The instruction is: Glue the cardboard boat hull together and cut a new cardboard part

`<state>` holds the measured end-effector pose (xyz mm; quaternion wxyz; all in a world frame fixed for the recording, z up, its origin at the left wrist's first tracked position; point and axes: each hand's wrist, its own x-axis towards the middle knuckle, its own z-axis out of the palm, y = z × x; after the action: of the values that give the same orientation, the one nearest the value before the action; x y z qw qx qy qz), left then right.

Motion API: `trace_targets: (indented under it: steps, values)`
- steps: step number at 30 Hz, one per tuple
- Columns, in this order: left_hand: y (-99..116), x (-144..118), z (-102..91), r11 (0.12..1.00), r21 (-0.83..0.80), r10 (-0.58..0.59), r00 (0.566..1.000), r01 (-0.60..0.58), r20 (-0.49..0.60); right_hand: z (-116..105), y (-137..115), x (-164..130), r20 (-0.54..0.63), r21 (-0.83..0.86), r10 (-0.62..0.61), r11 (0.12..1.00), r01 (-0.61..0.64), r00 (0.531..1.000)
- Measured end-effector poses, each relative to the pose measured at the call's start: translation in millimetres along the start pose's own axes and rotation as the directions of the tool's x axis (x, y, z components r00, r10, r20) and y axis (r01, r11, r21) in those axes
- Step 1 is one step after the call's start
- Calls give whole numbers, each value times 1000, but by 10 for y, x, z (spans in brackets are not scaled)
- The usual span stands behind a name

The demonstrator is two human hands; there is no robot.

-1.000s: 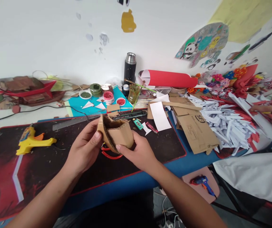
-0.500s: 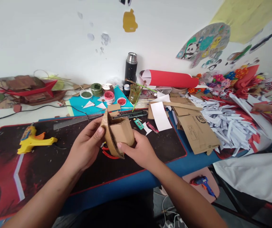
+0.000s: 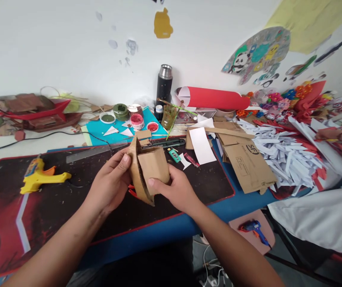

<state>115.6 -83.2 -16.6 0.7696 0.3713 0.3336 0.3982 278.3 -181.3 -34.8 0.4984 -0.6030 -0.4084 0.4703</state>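
Observation:
A curved, pointed cardboard piece (image 3: pixel 141 179) is pinched at its upper part by my left hand (image 3: pixel 111 179), thumb on the near face. Against its right side is a small box-like folded cardboard piece (image 3: pixel 156 165), which my right hand (image 3: pixel 177 187) grips with the thumb on the front. A narrow dark gap shows between the two pieces; whether they are joined lower down I cannot tell. Both are held above the dark desk mat (image 3: pixel 171 207). Behind them, a red-handled tool (image 3: pixel 132 191) lies mostly hidden on the mat.
A yellow glue gun (image 3: pixel 41 177) lies left. Paint pots (image 3: pixel 136 121), a black thermos (image 3: pixel 164 85) and a red paper roll (image 3: pixel 215 98) stand or lie behind. Flattened cardboard (image 3: pixel 250 167) and white paper strips (image 3: pixel 284 153) lie right, beside another person's hand (image 3: pixel 332 134).
The curved piece has tilted and its lower tip has moved down slightly. The gap between the two cardboard pieces looks a little different. Both hands keep their grip.

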Motion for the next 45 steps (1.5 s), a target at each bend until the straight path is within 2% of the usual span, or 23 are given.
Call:
trace_targets:
  steps: [5,9,14,25,36,45]
  values:
    - [1,57,-89,999,-36,16,997,-19,-82,-71,-29,29,88,269,17,962,-40,996]
    - [20,53,-76,999,-21,47,996,-49,-80,-114,7,23,119,357,-9,934,-34,993]
    - [32,17,-36,999,-14,51,998,-52,-35,-98,-23,1,157,319,-1,946,-50,988]
    - [60,-44,-11,999,9,45,999,-45,-23,-19,-28,10,99,151,31,987,-46,995]
    - [99,-56,-12,996,91,24,1000,-23,-16,-6,-12,6,138,185,58,979,-83,989]
    - [100,-88,8,996,87,-1,1000,3,-21,13,43,28,79,201,86,975,-100,993]
